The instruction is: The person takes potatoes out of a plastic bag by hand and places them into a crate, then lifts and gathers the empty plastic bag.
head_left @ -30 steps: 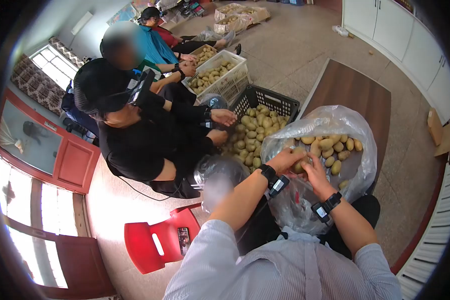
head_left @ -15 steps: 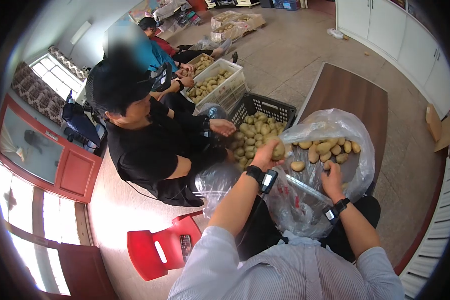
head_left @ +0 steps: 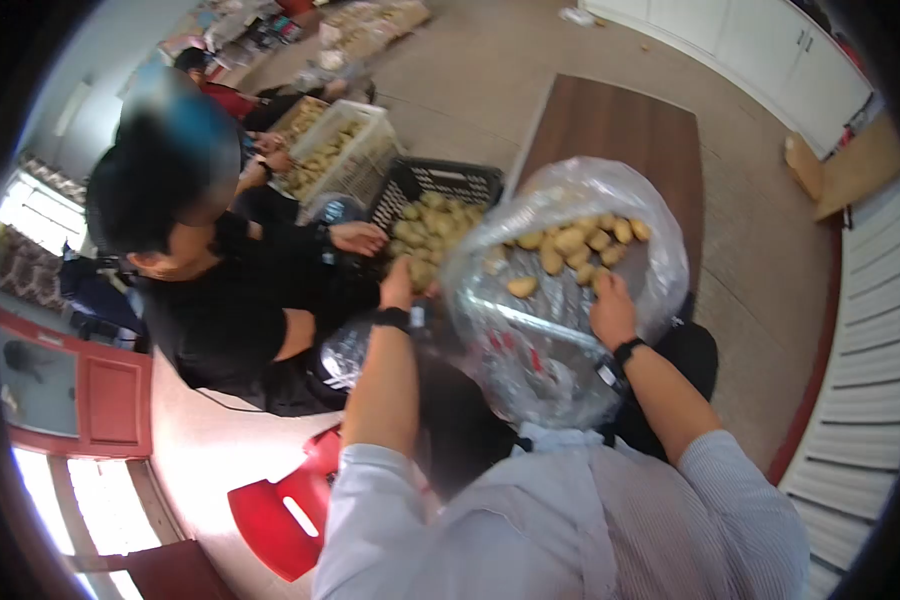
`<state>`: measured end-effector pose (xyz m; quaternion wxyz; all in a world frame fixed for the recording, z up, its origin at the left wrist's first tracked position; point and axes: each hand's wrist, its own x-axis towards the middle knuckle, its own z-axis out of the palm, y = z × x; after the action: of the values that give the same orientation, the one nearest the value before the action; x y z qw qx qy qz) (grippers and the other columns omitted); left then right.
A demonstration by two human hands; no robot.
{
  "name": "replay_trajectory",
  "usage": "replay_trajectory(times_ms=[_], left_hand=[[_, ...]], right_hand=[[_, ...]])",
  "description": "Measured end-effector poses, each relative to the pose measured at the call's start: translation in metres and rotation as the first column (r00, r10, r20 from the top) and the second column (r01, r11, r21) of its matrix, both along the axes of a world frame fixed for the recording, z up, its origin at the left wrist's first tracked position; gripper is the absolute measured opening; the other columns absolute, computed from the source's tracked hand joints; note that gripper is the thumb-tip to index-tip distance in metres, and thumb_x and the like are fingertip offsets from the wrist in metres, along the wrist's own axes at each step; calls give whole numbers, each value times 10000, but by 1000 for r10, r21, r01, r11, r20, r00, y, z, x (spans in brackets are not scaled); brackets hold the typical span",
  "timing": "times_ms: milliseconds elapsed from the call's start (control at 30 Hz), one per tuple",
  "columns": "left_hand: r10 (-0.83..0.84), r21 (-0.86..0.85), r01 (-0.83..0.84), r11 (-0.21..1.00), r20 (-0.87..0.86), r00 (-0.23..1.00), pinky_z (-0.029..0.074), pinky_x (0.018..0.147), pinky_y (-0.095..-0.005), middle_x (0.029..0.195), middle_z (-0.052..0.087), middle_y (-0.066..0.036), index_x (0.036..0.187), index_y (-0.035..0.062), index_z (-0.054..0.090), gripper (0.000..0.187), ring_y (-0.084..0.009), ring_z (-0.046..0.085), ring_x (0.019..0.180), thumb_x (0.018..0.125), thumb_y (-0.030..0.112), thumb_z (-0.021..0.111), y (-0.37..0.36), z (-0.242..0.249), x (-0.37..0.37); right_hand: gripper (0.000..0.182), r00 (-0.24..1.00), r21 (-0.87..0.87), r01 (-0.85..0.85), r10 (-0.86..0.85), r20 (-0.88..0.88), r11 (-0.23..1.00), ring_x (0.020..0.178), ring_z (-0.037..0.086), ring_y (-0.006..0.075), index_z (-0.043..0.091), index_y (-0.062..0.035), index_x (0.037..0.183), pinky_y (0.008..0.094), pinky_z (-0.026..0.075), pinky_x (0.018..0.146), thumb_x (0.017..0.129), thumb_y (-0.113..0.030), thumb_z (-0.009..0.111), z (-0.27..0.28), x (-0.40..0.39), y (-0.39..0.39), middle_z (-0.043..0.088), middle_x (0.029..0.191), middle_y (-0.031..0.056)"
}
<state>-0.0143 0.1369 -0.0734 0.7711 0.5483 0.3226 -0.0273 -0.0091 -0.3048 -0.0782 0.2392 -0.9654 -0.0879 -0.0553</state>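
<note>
My left hand [head_left: 397, 287] reaches to the near edge of the heap of potatoes [head_left: 432, 225] in a black plastic crate [head_left: 450, 180]. Its fingers are partly hidden and blurred, so I cannot make out whether a potato is in them. My right hand [head_left: 613, 312] is inside the mouth of a big clear plastic bag [head_left: 665, 250], its fingers closed on a potato [head_left: 600, 279]. More potatoes [head_left: 570, 241] lie together in the bag beyond that hand, and a single potato [head_left: 522, 287] rests apart to their left.
A person in black [head_left: 230, 320] sits at the left, one hand [head_left: 358, 238] beside the crate. Behind are a white crate [head_left: 365, 150] of potatoes and other people. A brown table [head_left: 620, 130] stands under the bag. A red chair [head_left: 275, 525] is at lower left.
My left hand has moved left from the bag's edge, where it held a potato, to the black crate. My right hand stays at the potatoes in the bag. The whole view has shifted.
</note>
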Motion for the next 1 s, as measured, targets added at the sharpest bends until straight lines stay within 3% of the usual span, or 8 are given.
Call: replay_trajectory(times_ms=[33,100,200,300,367,433,900,1000], left_hand=[[-38,-186,30,982,-36,999,582,590,-403,1031,599,-158,1116,-3,563,492,-302,648,779,870,422,584,14,-27,8],[307,-69,-323,944,-180,935,581,571,-396,1044,595,-167,1092,-12,564,451,-301,651,772,873,381,595,-27,26,-5],[215,91,-219,971,58,975,565,567,-383,969,595,-166,1106,13,544,391,-311,649,743,888,334,594,-17,2,-13],[315,-143,-330,933,-118,942,571,650,-366,902,604,-152,1166,68,540,306,-288,647,821,895,194,606,-6,1,-11],[216,-145,-210,967,26,976,576,715,-404,989,531,-153,1128,21,492,290,-285,598,842,891,160,585,13,-34,-10],[458,-106,-475,873,-150,876,579,613,-454,967,515,-209,1075,-77,490,303,-331,611,768,897,168,515,-16,12,-4],[101,-79,-100,992,11,995,528,597,-372,989,545,-121,1128,14,469,291,-260,595,746,902,182,539,-86,71,-7],[-145,-68,146,987,6,989,527,651,-389,1023,560,-120,1164,39,470,341,-260,611,751,905,223,593,-105,82,-5]], right_hand=[[487,1000,-33,9,-9,-19,999,1032,553,397,486,-63,1204,467,476,843,736,-51,620,1,-2,-3,497,1204,184],[457,1000,-72,-5,7,19,997,1030,559,389,501,-82,1173,468,482,831,737,-71,637,0,0,2,496,1210,176],[345,998,-92,-64,63,-11,994,953,585,392,514,-103,1084,480,483,802,754,-67,609,7,-2,2,513,1140,158],[354,994,-114,-100,96,-45,988,940,589,378,507,-122,1085,481,483,795,753,-75,622,5,-1,4,514,1122,149],[372,992,-132,-107,97,-79,986,945,588,375,502,-124,1095,477,482,798,749,-76,631,8,-2,10,518,1112,151],[390,993,-167,-75,58,-106,983,949,586,371,496,-126,1105,473,481,802,746,-77,640,9,-1,8,522,1103,154],[420,988,230,-98,121,-91,968,1029,537,433,477,-22,1187,483,436,859,797,-123,593,-8,6,7,581,1068,268],[378,978,353,-42,111,-177,935,1006,557,425,493,8,1147,470,442,858,845,-192,597,1,5,15,589,1074,264]])
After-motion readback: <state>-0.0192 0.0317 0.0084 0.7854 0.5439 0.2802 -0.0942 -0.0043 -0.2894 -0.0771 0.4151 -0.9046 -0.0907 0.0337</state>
